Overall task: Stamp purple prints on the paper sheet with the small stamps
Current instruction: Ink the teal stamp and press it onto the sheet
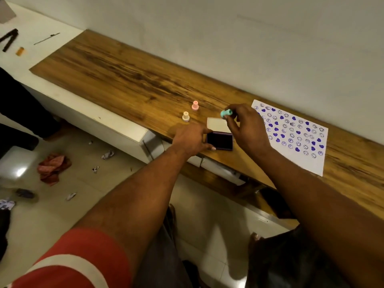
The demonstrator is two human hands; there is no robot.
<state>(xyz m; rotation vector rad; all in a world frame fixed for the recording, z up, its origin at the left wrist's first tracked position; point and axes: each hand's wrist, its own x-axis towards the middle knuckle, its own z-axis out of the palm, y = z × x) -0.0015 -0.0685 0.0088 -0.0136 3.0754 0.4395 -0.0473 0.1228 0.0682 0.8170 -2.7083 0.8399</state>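
Observation:
A white paper sheet (299, 140) lies on the wooden counter at the right, covered with several purple heart and smiley prints. My right hand (247, 127) holds a small teal stamp (226, 113) tilted sideways above the open purple ink pad (219, 140). The pad's pale lid (218, 124) lies flipped open behind it. My left hand (191, 139) grips the pad's left edge, thumb at its front corner. A pink stamp (195, 105) and a cream stamp (185, 116) stand upright to the left of the pad.
The wooden counter (124, 75) runs along a white wall, its front edge just below the pad. A white ledge at far left carries a black tool (9, 39) and a small orange piece (20, 51). A red cloth (53, 166) and paper scraps lie on the tiled floor.

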